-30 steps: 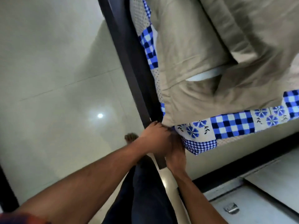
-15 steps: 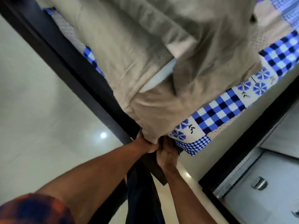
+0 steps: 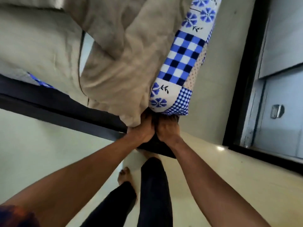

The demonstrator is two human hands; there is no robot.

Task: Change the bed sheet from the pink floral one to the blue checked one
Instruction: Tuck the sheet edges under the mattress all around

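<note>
At the bed corner, both hands sit side by side, touching, fingers pushed in under the mattress edge. Left hand (image 3: pixel 142 132) is curled against the beige cover (image 3: pixel 114 63) where it bunches down to a point; it looks clenched on that fabric, but the fingertips are hidden, so I can't confirm what exactly is pinched. Right hand (image 3: pixel 166 129) is knuckles-up just below the blue checked sheet (image 3: pixel 181 59); its fingers vanish under the corner patch, so I can't tell whether it grips cloth or only presses it in.

Blue checked sheet: already on the bed, running along the mattress side up and away from the hands, its corner with the small gingham patch hanging just over the right hand. No pink floral sheet in view.

My read: this is a corner tuck, late in the job. To do it well:
- pull the sheet taut along both edges before pushing in, else the corner balloons
- keep the beige cover clear of the fold; it is crowding the corner now and could get trapped under the mattress
- slide flat palms in, not fists, between the mattress and the dark bed frame (image 3: pixel 57 104)
- watch knuckles against the frame edge

Below the hands: dark trouser legs, a bare foot (image 3: pixel 125 175), pale tiled floor (image 3: pixel 41 153). A cabinet with a metal latch (image 3: pixel 277 111) stands well apart on the right.
</note>
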